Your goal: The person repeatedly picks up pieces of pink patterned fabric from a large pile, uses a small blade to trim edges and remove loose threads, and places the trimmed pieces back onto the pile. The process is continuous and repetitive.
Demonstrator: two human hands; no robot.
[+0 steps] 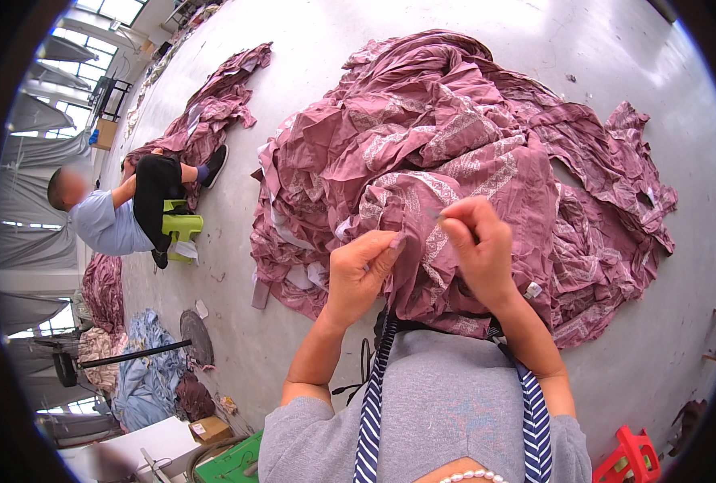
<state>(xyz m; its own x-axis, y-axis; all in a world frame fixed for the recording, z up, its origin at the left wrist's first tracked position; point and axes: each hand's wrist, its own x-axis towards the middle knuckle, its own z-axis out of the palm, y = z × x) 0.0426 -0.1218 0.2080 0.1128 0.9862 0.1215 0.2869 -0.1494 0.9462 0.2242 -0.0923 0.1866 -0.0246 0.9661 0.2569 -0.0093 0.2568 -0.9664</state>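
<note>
A big heap of dusty-pink fabric [454,129] with white patterned bands lies across my lap and spreads over the floor in front. My left hand [360,274] is closed, thumb and forefinger pinching an edge of this fabric. Just to its right, my right hand [480,241] is raised over the cloth with its fingers curled together. A small, thin, greyish thing shows at those fingertips, too small to name. A small white label [533,290] sits on the fabric below my right wrist.
At left, another person [113,217] sits on a green stool [183,229] with more pink fabric [213,101]. Blue cloth [145,366] lies near a stand with a round base [197,338]. A red stool [633,456] stands at lower right, a cardboard box [211,429] at lower left.
</note>
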